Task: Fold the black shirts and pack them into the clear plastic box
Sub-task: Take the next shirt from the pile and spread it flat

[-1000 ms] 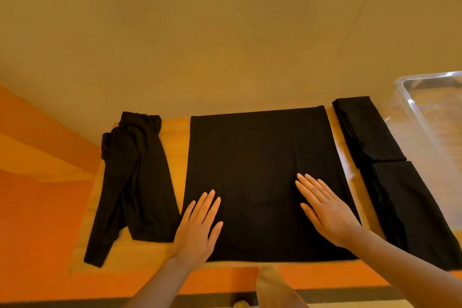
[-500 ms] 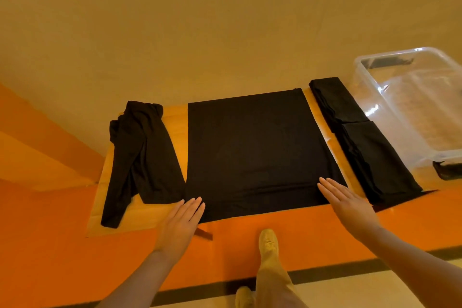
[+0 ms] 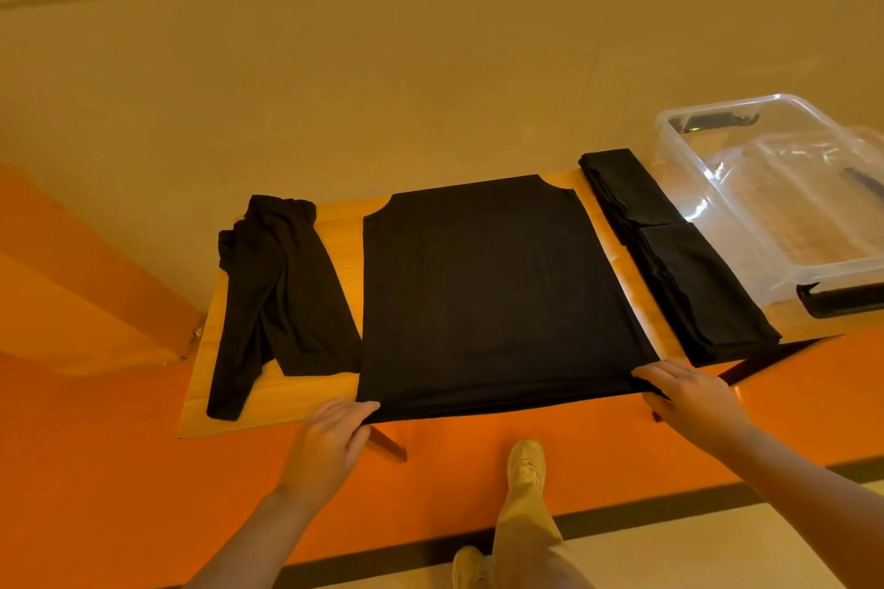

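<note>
Black shirt [image 3: 492, 296] lies flat mid-table; your left hand [image 3: 330, 440] pinches its near left corner, your right hand [image 3: 693, 397] its near right corner. Clear plastic box [image 3: 784, 191] sits far right.

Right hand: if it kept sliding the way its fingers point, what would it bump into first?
The right hand points left and slightly away, across the flat black shirt whose corner it holds. It would probably ride over that shirt first; depth is unclear.

- Warm, dim amber light tints everything.
- Glare streaks the clear plastic box [image 3: 784, 186], far beyond the right hand [image 3: 689, 397].
- Wide-angle bending at the edges; black cloth shows almost no detail.
</note>
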Tool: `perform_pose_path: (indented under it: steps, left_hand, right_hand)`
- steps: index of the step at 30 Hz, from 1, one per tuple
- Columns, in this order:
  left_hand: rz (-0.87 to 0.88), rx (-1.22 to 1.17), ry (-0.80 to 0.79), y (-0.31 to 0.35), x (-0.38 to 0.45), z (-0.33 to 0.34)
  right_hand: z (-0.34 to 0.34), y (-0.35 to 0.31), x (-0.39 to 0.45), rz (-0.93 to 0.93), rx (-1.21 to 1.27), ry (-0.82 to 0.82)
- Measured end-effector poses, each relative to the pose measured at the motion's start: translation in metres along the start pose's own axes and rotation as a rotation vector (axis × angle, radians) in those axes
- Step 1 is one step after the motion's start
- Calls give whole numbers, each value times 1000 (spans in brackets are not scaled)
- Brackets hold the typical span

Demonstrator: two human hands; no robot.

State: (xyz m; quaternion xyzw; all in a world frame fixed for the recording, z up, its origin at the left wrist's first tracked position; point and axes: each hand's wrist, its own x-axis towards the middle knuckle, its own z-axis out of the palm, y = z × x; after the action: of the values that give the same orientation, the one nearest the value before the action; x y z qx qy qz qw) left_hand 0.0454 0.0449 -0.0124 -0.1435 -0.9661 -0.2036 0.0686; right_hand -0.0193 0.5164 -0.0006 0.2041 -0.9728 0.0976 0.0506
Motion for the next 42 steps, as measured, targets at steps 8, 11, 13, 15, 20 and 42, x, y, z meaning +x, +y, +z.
perform_pose_path:
  steps: [8,11,13,15,20,42]
  left_hand:
    - [-182,-185,47,10,-19,-19]
    - [-337,-314,65,19,-18,-24]
    - [-491,-475,128,28,-12,-31]
    - [-565,-606,185,33,-4,-37]
    - [-734,-759,298,41,16,-51]
    - [-777,-866,282,28,146,-94]
  right_hand:
    - [-16,13,-25,119,165,-41]
    - [-25,12,-22,201,335,-63]
    - [-35,7,-16,293,462,-27]
    - [-46,1,-7,404,619,-32]
    - [-67,-6,15,589,960,77]
    - [-93,56,146,526,1141,-112]
